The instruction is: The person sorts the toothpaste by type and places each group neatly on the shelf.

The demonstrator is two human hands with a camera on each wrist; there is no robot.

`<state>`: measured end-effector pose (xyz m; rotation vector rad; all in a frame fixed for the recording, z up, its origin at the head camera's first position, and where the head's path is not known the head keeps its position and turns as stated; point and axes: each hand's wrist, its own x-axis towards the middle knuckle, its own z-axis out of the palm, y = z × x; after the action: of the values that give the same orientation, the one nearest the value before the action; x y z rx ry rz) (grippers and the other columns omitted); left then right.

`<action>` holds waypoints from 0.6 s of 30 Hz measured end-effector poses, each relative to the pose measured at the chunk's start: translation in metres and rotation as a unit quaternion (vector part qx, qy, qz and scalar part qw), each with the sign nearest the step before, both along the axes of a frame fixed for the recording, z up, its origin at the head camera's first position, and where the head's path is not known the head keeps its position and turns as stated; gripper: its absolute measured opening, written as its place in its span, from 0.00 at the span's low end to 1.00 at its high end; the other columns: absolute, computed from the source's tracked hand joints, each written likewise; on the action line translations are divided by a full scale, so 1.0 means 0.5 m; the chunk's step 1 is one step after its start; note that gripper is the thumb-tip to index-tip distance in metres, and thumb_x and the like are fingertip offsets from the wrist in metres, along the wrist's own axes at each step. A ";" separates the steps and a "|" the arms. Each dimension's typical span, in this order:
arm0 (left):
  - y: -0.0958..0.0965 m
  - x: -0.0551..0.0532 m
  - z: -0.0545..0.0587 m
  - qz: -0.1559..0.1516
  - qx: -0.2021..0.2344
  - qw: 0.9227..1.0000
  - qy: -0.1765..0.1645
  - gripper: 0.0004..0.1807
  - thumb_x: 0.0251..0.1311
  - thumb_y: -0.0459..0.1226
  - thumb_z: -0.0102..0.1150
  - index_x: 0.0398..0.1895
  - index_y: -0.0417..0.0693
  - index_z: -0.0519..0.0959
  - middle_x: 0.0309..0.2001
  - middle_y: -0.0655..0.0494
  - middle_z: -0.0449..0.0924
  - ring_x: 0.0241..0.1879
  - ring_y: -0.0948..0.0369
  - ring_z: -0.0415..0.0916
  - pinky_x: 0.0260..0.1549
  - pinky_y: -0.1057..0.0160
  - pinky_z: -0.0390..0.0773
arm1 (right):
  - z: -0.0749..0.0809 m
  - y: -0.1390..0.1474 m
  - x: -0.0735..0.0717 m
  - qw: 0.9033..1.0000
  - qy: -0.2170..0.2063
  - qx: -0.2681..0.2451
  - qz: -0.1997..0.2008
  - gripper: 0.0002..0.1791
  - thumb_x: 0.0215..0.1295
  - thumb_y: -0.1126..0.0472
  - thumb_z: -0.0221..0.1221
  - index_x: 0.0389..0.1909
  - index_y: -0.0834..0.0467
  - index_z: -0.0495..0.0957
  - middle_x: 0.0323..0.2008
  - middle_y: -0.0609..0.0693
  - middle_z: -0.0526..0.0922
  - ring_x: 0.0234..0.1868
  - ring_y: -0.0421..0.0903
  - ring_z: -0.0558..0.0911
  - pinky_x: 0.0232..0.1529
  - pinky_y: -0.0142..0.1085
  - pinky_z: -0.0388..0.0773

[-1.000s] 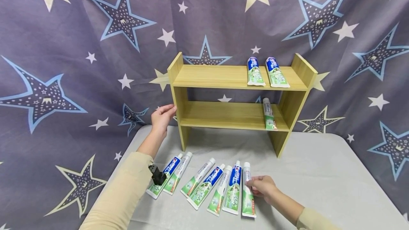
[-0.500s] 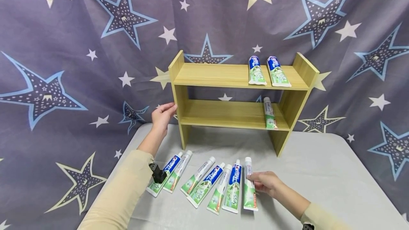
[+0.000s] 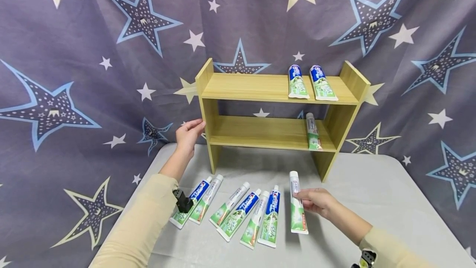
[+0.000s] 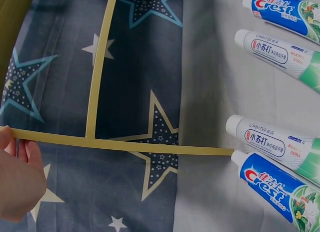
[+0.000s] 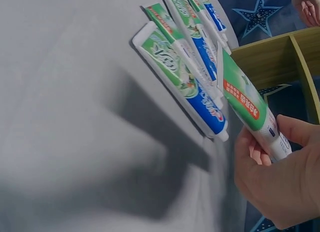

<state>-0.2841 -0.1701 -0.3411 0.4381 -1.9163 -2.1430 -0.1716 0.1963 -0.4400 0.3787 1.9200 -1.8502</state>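
Observation:
My right hand pinches a white-and-green toothpaste tube between thumb and fingers, cap end pointing toward the shelf. The right wrist view shows the tube raised over the grey table, with a shadow below it. At the left, my left hand holds the front edge of the side panel of a two-tier wooden shelf, its thumb and fingertips at the edge. Several more toothpaste tubes lie in a slanted row on the table, among them a blue-and-green Crest tube and a white-and-green tube.
Two Crest tubes, one a blue-and-green tube, lie on the upper tier toward the right. One white-and-green tube lies on the lower tier at its right end. Behind the shelf hangs a star-patterned curtain. Grey cloth covers the table.
My right hand has lifted the white-and-green toothpaste tube off the table and moved it forward and slightly right, away from the row. My left hand stays at the shelf's side.

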 end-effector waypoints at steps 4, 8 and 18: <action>0.000 0.000 -0.001 0.001 -0.005 1.000 -0.009 0.19 0.58 0.34 0.64 0.53 0.37 0.79 0.31 0.67 0.78 0.31 0.72 0.79 0.46 0.73 0.83 | 0.014 0.001 -0.006 1.000 0.009 0.010 0.012 0.12 0.58 0.68 0.61 0.41 0.71 0.79 0.19 0.43 0.83 0.18 0.31 0.77 0.27 0.26 0.81; -0.001 0.001 -0.002 0.001 -0.004 1.000 -0.005 0.19 0.58 0.33 0.64 0.53 0.37 0.78 0.30 0.67 0.78 0.31 0.72 0.80 0.43 0.76 0.82 | 0.034 -0.001 -0.014 0.999 0.020 0.004 0.025 0.10 0.58 0.68 0.61 0.40 0.70 0.80 0.17 0.42 0.82 0.18 0.30 0.77 0.28 0.26 0.82; -0.001 0.000 -0.001 0.000 -0.004 1.000 0.002 0.19 0.58 0.33 0.64 0.53 0.36 0.78 0.31 0.67 0.79 0.32 0.72 0.80 0.42 0.77 0.82 | 0.088 -0.017 -0.039 0.999 0.032 0.018 0.037 0.30 0.60 0.66 0.62 0.59 0.79 0.66 0.20 0.42 0.83 0.19 0.31 0.78 0.29 0.27 0.83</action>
<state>-0.2839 -0.1704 -0.3418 0.4338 -1.9214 -2.1342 -0.1913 0.1880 -0.3958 0.2601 1.9851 -1.8022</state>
